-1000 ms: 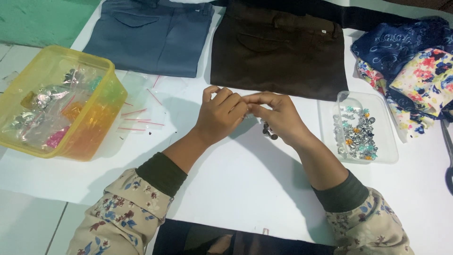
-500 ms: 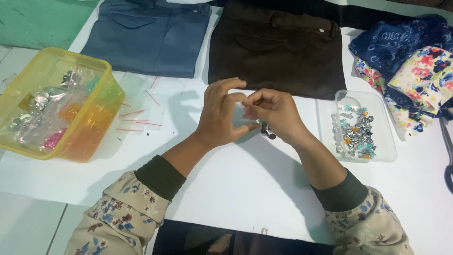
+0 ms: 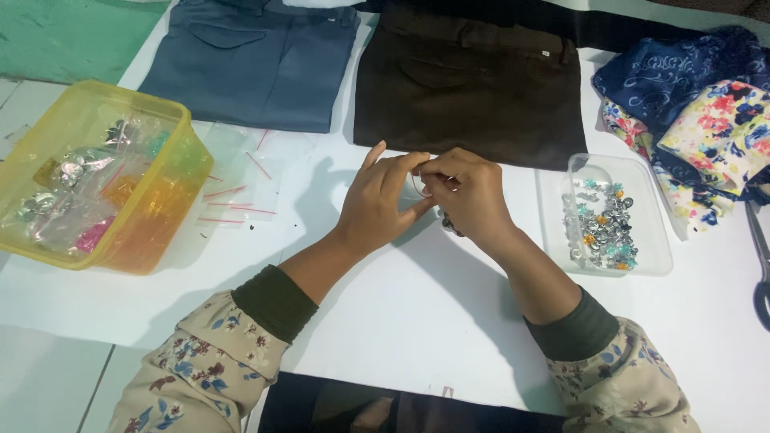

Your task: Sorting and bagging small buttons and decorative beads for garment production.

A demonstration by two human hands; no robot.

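My left hand and my right hand meet above the white table, fingertips pinching the top edge of a small clear plastic bag held between them. Small metal studs hang in the bag beneath my right palm, mostly hidden by the hand. To the right lies a clear plastic tray holding several silver, teal and orange studs. Several flat clear zip bags with red strips lie to the left of my hands.
A yellow plastic box filled with bagged studs stands at the left. Folded blue trousers and brown trousers lie at the back. Floral fabrics are piled at the right, with scissors at the right edge.
Both hands stay together over the same spot; my left fingers have shifted along the bag's top edge, with the index finger now raised.
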